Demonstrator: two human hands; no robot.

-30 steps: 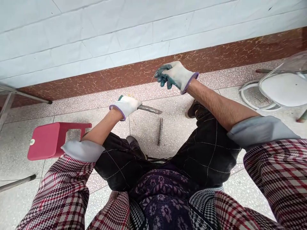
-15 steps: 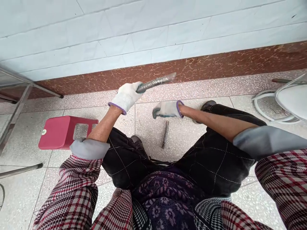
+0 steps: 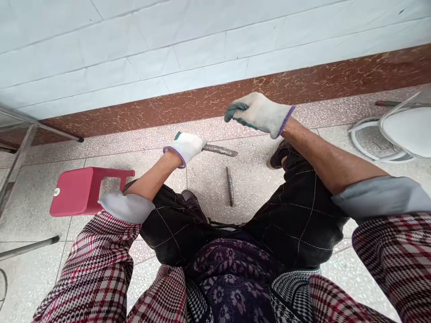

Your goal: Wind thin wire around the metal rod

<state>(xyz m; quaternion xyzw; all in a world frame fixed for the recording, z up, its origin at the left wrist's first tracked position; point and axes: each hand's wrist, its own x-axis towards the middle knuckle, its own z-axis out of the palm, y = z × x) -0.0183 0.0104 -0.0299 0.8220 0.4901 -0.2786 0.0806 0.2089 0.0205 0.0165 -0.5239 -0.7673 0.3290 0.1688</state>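
My left hand, in a white glove with a green palm and purple cuff, grips one end of a grey stick. The stick looks wound with something silvery and points to the right, low over the floor; the gripped end is hidden. A second, similar stick lies on the floor between my feet. My right hand, gloved the same way, is raised in front of the brown skirting. Its fingers are loosely bent, and nothing shows in them.
A red plastic stool stands on the left. Metal frame legs are beyond it. A white round-seated chair is at the right, near a reddish rod. The tiled wall runs across the front.
My left hand has come down and slightly right, lowering the stick, which now tilts downward. My right hand has risen and moved right, away from above the stick on the floor.
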